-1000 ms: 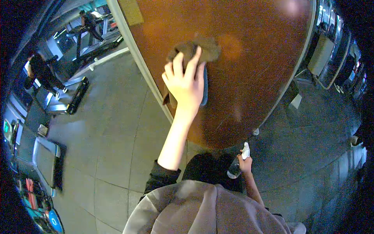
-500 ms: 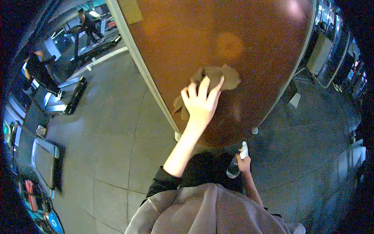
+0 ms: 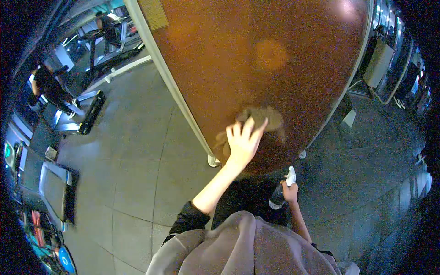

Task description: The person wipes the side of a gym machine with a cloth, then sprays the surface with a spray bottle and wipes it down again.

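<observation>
My left hand (image 3: 244, 143) presses a crumpled brown-grey cloth (image 3: 270, 119) against a large reddish-brown panel (image 3: 220, 59) with a pale metal frame. Its fingers are spread and bent over the cloth, and part of the cloth hangs out on the left of the hand. Low on the right, beside my dark trousers, my right hand (image 3: 290, 190) is wrapped round the neck of a spray bottle (image 3: 277, 198), which has a white trigger head and a dark, partly see-through body. A yellowish label (image 3: 156, 16) is on the panel's upper left.
A person (image 3: 48, 87) walks on a treadmill (image 3: 87, 114) at the left, and another person (image 3: 106, 30) is on a treadmill behind. A further treadmill (image 3: 55, 188) stands lower left. At right are a grey board (image 3: 378, 64) and metal frames. Dark floor tiles (image 3: 133, 183) surround the panel.
My left hand and the cloth have moved down the panel and slightly right. My right hand still holds the bottle, almost unmoved. The person on the near treadmill has changed stride.
</observation>
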Available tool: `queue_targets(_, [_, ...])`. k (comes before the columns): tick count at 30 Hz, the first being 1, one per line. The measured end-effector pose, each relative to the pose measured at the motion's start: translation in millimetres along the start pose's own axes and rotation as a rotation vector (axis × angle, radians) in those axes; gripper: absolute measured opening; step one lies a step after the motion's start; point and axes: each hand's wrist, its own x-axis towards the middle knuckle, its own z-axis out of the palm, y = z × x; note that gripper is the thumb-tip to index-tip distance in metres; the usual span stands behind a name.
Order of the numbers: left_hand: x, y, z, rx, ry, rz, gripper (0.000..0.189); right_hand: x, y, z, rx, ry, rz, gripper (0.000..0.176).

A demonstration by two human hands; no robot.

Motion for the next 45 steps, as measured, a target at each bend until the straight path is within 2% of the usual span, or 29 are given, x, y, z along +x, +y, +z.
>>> queue_targets(3, [-90.5,4.5,17.4,0.023,-0.426,0.196,0.038,-3.3,-16.7,-1.4,-0.008,-0.028,0.038,0.029])
queue_targets(5, [-135.4,-5.8,26.9,-0.042,-0.568,0.252,0.034,-7.2,-24.3,-1.2,0.045,-0.004,0.052,0.027])
queue_targets(7, [-139.0,-20.8,25.8,-0.052,-0.495,0.181,0.031,-11.3,-31.6,-0.9,0.059,0.038,0.040,0.029])
queue_targets(8, [-135.0,-33.2,31.7,-0.061,-0.360,0.185,0.029,-11.5,-32.6,0.8,0.017,0.097,-0.071,0.029])
queue_targets(9, [-112.1,-42.9,26.2,-0.037,-0.244,0.193,0.029,-11.8,-19.6,1.7,0.012,0.097,-0.016,0.028])
queue_targets(11, [-43.5,-56.0,6.4,0.057,0.008,0.194,0.031,-7.6,13.0,6.2,0.057,0.108,-0.057,0.026])
queue_targets(12, [-6.9,-64.2,-3.6,0.074,0.131,0.088,0.033,-8.3,18.0,6.5,0.049,0.094,-0.042,0.025])
queue_targets(14, [85.2,-96.7,-22.3,0.123,0.365,-0.061,0.037,-2.3,32.9,10.5,0.048,0.129,-0.103,0.022])
queue_targets(15, [138.4,-106.8,-45.3,0.167,0.524,-0.078,0.036,-4.6,21.0,9.7,0.124,0.097,-0.018,0.024])
queue_targets(16, [186.7,-119.9,-59.8,0.177,0.592,-0.117,0.039,-2.8,18.9,13.8,0.088,0.140,-0.077,0.025])
queue_targets(17, [239.4,-136.0,-71.0,0.138,0.699,-0.067,0.036,-2.3,19.6,15.0,0.050,0.186,-0.142,0.027])
queue_targets(19, [327.4,-148.6,-84.7,-0.054,0.810,-0.055,0.032,-1.4,19.8,14.7,-0.036,0.129,-0.003,0.032])
queue_targets(20, [365.0,-154.4,-87.0,-0.018,0.897,-0.029,0.026,-1.2,27.1,14.8,-0.086,0.122,-0.016,0.032])
queue_targets(21, [380.1,-125.3,-111.5,-0.226,0.717,-0.115,0.033,0.1,31.1,17.3,-0.132,0.115,-0.020,0.033])
queue_targets(23, [402.4,-86.8,-113.7,-0.084,0.749,-0.148,0.028,3.9,13.6,9.5,-0.175,0.003,0.104,0.036])
queue_targets(24, [406.4,-74.2,-106.7,-0.079,0.748,-0.096,0.026,5.1,-7.9,10.4,-0.168,0.019,0.168,0.033])
queue_targets(27, [392.0,-38.5,-75.0,0.125,0.740,0.141,0.025,9.9,9.5,16.7,-0.158,0.008,0.122,0.031])
queue_targets(29, [368.0,-12.9,-56.8,0.056,0.678,0.264,0.024,5.2,10.7,17.8,-0.101,0.029,0.045,0.030])
queue_targets(31, [339.0,3.2,-35.6,0.081,0.566,0.380,0.026,10.0,18.2,21.1,-0.176,0.008,-0.011,0.033])
queue_targets(32, [320.3,11.5,-26.6,0.085,0.491,0.435,0.025,11.6,8.0,20.1,-0.188,-0.014,0.023,0.036])
queue_targets(33, [297.1,19.4,-17.6,0.091,0.409,0.486,0.025,18.3,37.9,36.9,-0.255,0.033,0.079,0.037])
queue_targets(35, [245.4,27.7,3.9,0.137,0.236,0.623,0.024,1.3,-76.1,-5.0,-0.020,-0.212,0.262,0.048])
queue_targets(37, [195.7,26.2,17.3,0.123,0.146,0.794,0.022,4.9,-63.4,2.5,-0.036,-0.182,0.224,0.047])
queue_targets(39, [154.6,1.1,22.3,0.060,0.149,0.947,0.019,2.5,-60.7,-4.5,-0.063,-0.148,0.196,0.046])
queue_targets(41, [136.0,-46.8,20.1,0.002,0.328,1.057,0.016,-7.1,-76.3,2.1,0.047,-0.088,0.241,0.047])
queue_targets(42, [138.6,-68.8,8.4,-0.005,0.313,0.986,0.018,-12.2,-85.9,1.8,0.089,-0.109,0.302,0.050])
queue_targets(43, [147.8,-80.2,-1.7,-0.015,0.288,0.910,0.021,-11.9,-70.0,0.9,0.112,-0.131,0.280,0.055])
queue_targets(45, [193.8,-80.4,-26.9,0.080,0.425,0.606,0.030,-7.2,-46.7,-1.2,0.187,-0.096,0.167,0.062])
